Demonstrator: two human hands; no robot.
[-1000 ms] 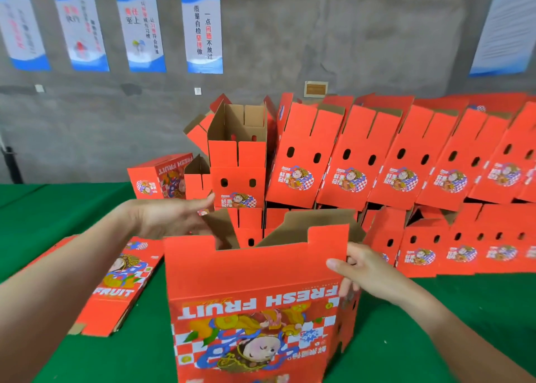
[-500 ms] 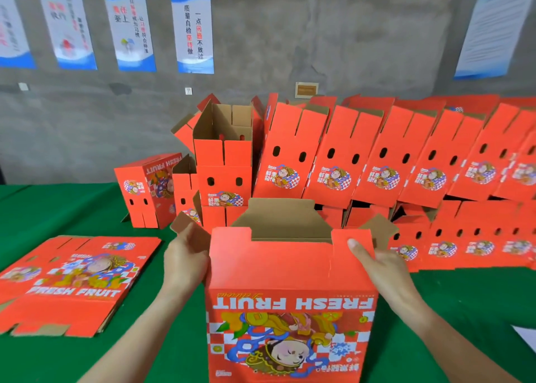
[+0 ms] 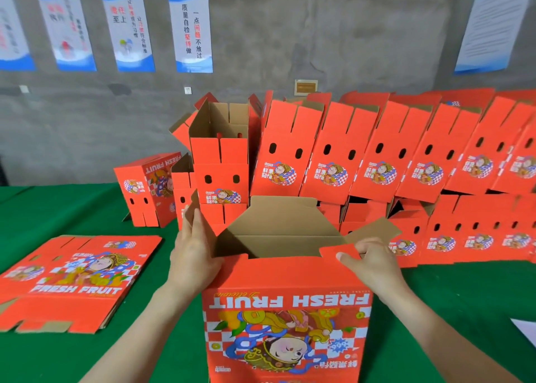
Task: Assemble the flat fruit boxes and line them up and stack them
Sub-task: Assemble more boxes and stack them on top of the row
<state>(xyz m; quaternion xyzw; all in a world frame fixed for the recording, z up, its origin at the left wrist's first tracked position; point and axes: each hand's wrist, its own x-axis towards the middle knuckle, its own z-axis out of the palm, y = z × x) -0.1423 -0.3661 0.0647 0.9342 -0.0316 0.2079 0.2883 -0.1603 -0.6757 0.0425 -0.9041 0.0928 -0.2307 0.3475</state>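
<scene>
An opened red fruit box [image 3: 287, 319] stands upside down before me on the green table, its "FRESH FRUIT" print inverted and its brown flaps up. My left hand [image 3: 194, 255] presses flat against the box's left side flap. My right hand [image 3: 368, 263] pinches the red tab at the box's top right corner. A stack of flat red boxes [image 3: 72, 281] lies to the left. Several assembled boxes [image 3: 377, 156] stand in rows at the back, some stacked and leaning.
A single assembled box [image 3: 148, 188] stands apart at the back left. The green table cloth [image 3: 58, 208] stretches left and right. A white sheet [image 3: 526, 330] pokes in at the right edge. A grey wall with posters [image 3: 190, 28] rises behind.
The box has shifted right and sits squared in front of me. My left hand moved from its rear flap to its left side; my right hand now pinches the top right tab.
</scene>
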